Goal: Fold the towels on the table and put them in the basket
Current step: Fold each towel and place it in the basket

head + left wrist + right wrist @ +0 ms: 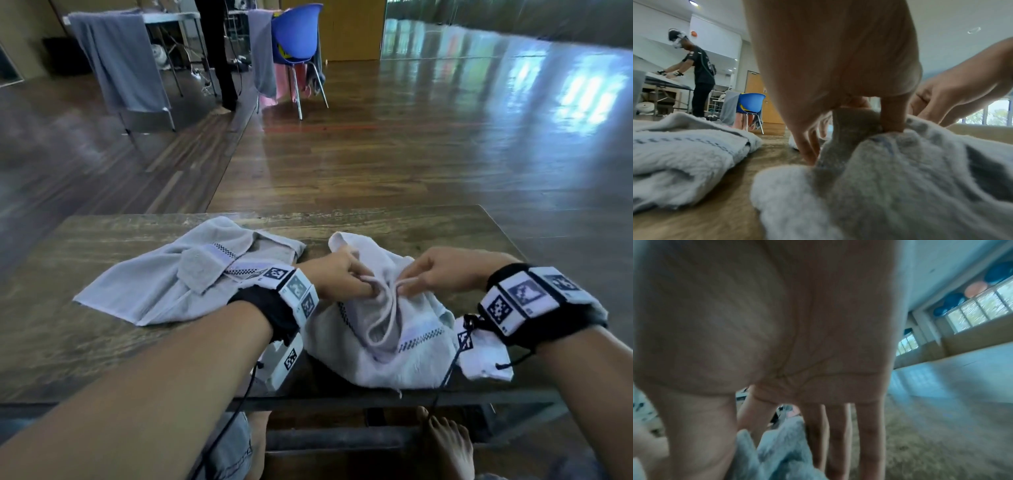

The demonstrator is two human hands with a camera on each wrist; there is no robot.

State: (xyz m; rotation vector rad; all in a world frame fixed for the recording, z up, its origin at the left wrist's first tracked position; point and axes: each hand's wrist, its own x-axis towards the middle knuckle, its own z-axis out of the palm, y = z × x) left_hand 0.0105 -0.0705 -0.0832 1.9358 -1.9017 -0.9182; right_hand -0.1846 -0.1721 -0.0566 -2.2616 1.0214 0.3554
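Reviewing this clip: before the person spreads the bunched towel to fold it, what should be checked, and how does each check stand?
1. Left hand pinches the bunched towel: ok.
2. Right hand pinches the same hem: ok.
3. Bunched towel lying flat: not ok, crumpled.
4. Second towel apart from it: ok, on the left.
5. Bare table beyond the towel: ok.
6. Basket in reach: cannot tell, none in view.

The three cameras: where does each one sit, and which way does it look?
Head: looks down at the wooden table; both forearms show.
Left wrist: under the left hand, facing the crumpled pale grey towel.
Right wrist: under the right hand, blurred, fingers on cloth.
Head and left wrist share the blue plastic chair.
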